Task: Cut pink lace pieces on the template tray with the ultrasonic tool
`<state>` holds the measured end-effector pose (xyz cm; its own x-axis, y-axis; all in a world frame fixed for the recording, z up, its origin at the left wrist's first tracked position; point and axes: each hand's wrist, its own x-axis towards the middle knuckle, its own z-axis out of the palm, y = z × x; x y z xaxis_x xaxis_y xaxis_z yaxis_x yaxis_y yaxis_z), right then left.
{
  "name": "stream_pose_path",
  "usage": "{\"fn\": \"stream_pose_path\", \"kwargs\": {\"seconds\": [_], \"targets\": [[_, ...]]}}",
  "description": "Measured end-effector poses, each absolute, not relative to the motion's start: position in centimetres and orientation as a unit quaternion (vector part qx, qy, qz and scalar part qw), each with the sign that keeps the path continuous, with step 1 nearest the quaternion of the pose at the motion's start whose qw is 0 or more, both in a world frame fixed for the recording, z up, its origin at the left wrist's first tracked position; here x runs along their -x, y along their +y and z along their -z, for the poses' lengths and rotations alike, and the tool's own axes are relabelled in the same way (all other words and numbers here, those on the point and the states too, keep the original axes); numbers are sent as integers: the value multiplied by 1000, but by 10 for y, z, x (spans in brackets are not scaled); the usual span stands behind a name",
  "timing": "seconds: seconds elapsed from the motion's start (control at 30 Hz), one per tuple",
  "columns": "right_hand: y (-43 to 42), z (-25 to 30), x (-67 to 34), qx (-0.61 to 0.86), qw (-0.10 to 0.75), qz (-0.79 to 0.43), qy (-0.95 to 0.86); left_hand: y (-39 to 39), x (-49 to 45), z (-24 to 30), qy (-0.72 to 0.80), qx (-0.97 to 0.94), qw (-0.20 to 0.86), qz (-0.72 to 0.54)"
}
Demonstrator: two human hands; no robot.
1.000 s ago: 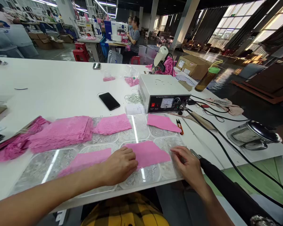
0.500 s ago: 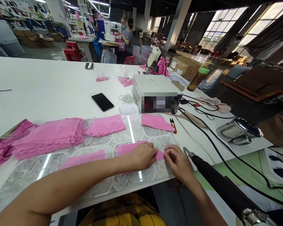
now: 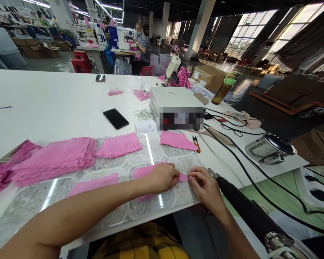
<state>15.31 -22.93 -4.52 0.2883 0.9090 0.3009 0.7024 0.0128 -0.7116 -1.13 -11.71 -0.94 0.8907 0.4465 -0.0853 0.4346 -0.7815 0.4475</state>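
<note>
My left hand [image 3: 163, 177] lies on a pink cloth piece [image 3: 140, 171] on the clear patterned mat [image 3: 151, 207], fingers curled and pressing its right end. My right hand [image 3: 206, 187] meets it from the right, fingertips pinching the cloth's right corner. Another pink piece [image 3: 94, 185] lies under my left forearm. A stack of fluffy pink pieces [image 3: 54, 158] sits at the left, a single fluffy piece [image 3: 118, 144] beside it, and a flat pink piece [image 3: 176, 140] farther back. A black-handled tool [image 3: 245, 212] lies just right of my right hand.
A white control box [image 3: 175, 106] with black cables [image 3: 248, 172] stands behind the mat. Small snips [image 3: 196, 143], a black phone [image 3: 115, 118], a coil of white elastic [image 3: 143, 114], a steel lidded pot [image 3: 270, 148] and a bottle [image 3: 223, 90] lie around. A person sits at a sewing machine far back.
My left hand slid right along the pink piece and my right hand came in to meet it at the corner. In the last half second both stay almost still.
</note>
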Motion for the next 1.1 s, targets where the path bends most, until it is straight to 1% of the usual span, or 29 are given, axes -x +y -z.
{"fn": "stream_pose_path", "kwargs": {"seconds": [0.33, 0.77, 1.1], "targets": [[-235, 53, -147, 706, 394, -81, -582, -111, 13, 14, 258, -922, 286, -46], [-226, 53, -132, 708, 411, -31, -574, -110, 16, 17, 251, -914, 309, -76], [-223, 51, -122, 726, 414, -45, -547, -112, 17, 19, 247, -915, 305, -90]]}}
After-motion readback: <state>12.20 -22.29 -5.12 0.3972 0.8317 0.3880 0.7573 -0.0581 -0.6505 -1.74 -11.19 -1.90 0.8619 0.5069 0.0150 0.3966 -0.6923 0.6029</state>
